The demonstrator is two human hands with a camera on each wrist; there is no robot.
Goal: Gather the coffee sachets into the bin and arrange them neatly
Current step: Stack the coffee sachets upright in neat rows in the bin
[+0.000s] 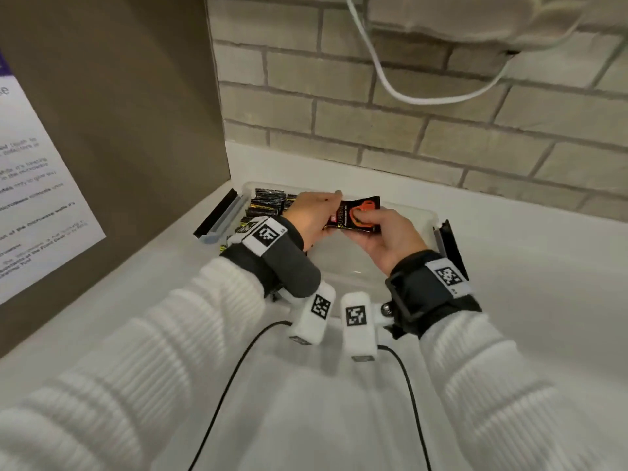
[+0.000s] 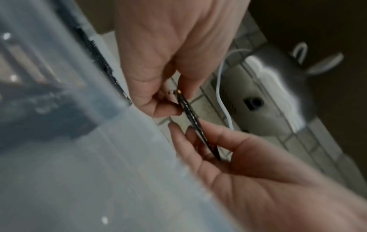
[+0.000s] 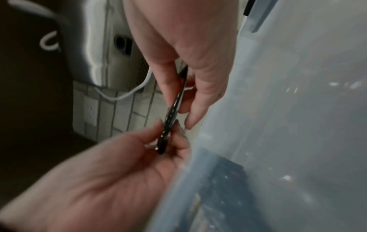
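Note:
A black coffee sachet [image 1: 356, 215] with an orange cup print hangs flat above the clear plastic bin [image 1: 421, 212], held from both ends. My left hand [image 1: 314, 215] pinches its left end and my right hand [image 1: 384, 239] pinches its right end, thumb on top. Both wrist views show the sachet [image 2: 190, 116] [image 3: 174, 109] edge-on between the left hand [image 2: 168, 62] and the right hand [image 3: 188, 47]. Several black and gold sachets [image 1: 268, 203] stand stacked in the bin's left part. The bin's right part holds nothing.
The bin sits on a white counter [image 1: 526, 283] against a brick wall [image 1: 441, 130]. A brown panel with a paper notice [image 1: 34, 185] stands close on the left. A white cable [image 1: 407, 93] hangs from a white appliance above. Black latches [image 1: 217, 212] flank the bin.

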